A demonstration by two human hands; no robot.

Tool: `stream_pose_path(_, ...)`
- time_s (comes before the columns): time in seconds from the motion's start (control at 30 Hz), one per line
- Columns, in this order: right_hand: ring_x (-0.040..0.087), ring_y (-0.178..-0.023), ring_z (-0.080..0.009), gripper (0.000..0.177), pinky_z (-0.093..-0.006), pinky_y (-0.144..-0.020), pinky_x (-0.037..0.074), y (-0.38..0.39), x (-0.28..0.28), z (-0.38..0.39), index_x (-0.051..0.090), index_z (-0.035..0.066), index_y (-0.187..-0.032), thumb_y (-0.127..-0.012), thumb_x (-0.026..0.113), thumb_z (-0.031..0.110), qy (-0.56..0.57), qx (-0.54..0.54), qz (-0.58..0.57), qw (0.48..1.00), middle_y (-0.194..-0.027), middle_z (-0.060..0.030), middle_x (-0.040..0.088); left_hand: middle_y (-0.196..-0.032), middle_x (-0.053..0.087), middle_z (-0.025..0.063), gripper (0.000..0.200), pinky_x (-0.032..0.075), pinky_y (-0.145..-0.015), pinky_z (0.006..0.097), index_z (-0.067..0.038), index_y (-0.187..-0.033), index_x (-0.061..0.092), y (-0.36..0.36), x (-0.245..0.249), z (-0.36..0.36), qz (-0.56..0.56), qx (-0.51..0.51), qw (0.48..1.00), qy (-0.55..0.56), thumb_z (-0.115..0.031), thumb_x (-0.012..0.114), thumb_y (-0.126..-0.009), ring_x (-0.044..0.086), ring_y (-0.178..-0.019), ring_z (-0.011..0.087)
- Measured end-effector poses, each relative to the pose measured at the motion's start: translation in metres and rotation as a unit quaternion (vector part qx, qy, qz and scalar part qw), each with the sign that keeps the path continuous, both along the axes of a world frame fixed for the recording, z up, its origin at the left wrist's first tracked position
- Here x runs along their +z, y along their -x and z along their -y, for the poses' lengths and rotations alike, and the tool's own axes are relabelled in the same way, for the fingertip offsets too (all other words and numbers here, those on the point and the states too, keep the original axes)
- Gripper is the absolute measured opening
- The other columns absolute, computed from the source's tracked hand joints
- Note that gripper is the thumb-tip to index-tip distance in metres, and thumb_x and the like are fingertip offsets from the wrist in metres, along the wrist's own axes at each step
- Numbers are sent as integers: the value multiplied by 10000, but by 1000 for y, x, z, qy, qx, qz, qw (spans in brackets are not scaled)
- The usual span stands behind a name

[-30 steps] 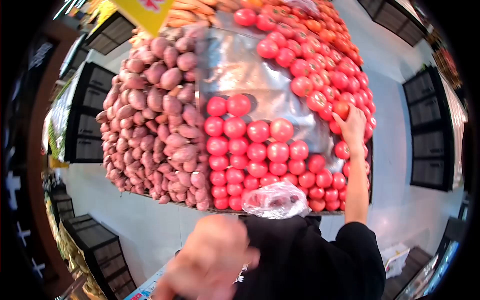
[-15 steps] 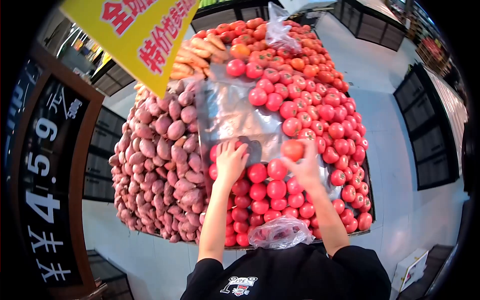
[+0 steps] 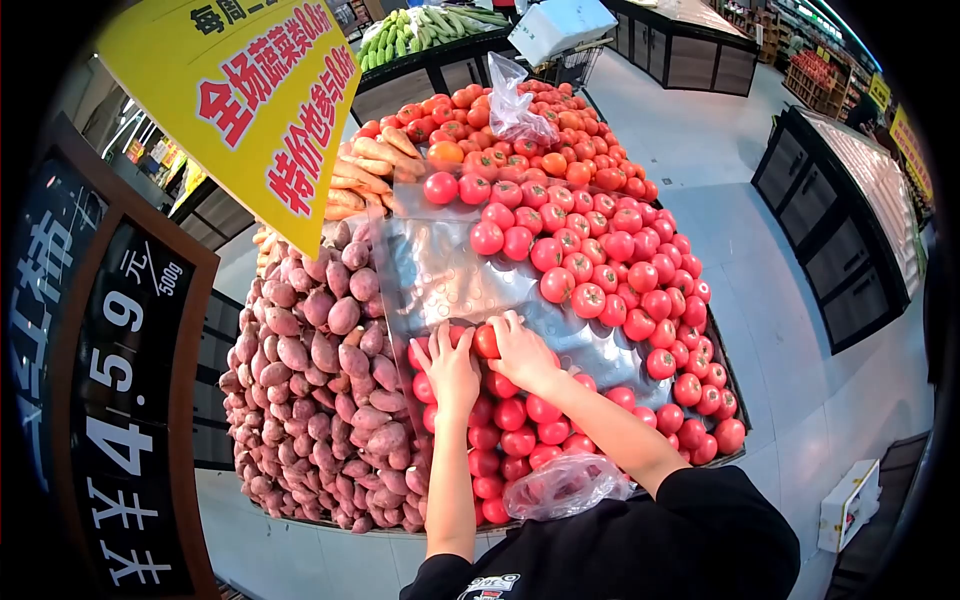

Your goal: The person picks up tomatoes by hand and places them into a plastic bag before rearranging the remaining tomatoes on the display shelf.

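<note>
Red tomatoes [image 3: 518, 442] lie in rows on the near part of the stand, with more piled along its right and far sides. My left hand [image 3: 450, 368] rests on tomatoes at the left end of the near rows, its fingers spread. Right beside it, my right hand [image 3: 518, 350] has its fingers wrapped round a tomato [image 3: 487, 341]. A grey plastic sheet [image 3: 440, 262] shows bare beyond my hands. Crumpled clear plastic bags [image 3: 568, 486] lie at the near edge, close to my body.
Purple sweet potatoes [image 3: 320, 400] fill the left side, carrots [image 3: 372, 165] the far left. A yellow sign [image 3: 240, 110] hangs over that corner, and a black price board [image 3: 130, 420] stands at the left. Another clear bag [image 3: 515, 105] lies on the far tomatoes.
My right hand has moved left with the tomato, from over the sheet's right part to beside my left hand. My left hand stays on the near-left tomatoes. The camera view has shifted.
</note>
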State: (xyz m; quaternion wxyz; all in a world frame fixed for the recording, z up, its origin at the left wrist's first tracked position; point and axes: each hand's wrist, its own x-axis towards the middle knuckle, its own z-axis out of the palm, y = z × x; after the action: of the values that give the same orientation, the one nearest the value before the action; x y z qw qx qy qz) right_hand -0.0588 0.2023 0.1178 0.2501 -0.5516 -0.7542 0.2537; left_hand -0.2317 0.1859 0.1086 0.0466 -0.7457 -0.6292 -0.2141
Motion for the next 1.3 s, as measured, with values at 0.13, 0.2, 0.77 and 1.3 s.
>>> stream_pose_path(0.13, 693, -1160, -488, 662, -569, -942, 601, -6, 7, 4, 528, 91, -1418, -888, 880, 273, -32, 24, 16, 999, -1367, -218, 567, -1584, 538, 215, 532, 146, -1329, 700, -166, -1453, 702, -2, -3, 2, 5, 0, 1000, -3, -87, 705, -927, 476, -1505, 415)
stream_pose_path(0.2, 693, -1173, -462, 594, -554, -952, 596, -8, 3, 4, 578, 86, -1410, -923, 847, 294, -54, 23, 3, 998, -1341, -200, 607, -1599, 524, 224, 547, 150, -1325, 698, -173, -1474, 690, -2, -4, 3, 17, 2, 1000, -7, -71, 681, -937, 459, -1524, 417)
stream_pose_path(0.77, 582, -1400, -408, 580, -509, -1221, 426, -126, -6, 46, 606, -18, -1491, -989, 784, 211, -207, -69, -57, 974, -1494, -224, 638, -1581, 567, 236, 462, 173, -1295, 740, -170, -1277, 821, -27, -19, 2, 56, 88, 989, -109, -492, 734, -957, 498, -1502, 424)
stream_pose_path(1.3, 499, -1506, -417, 721, -545, -1240, 402, -306, -68, -2, 507, 48, -1619, -1102, 625, 537, -129, -137, 176, 966, -1591, -219, 583, -1533, 595, 222, 460, 140, -1288, 788, -172, -1228, 831, -26, -31, 0, 37, 97, 985, -140, -537, 665, -1003, 489, -1506, 407)
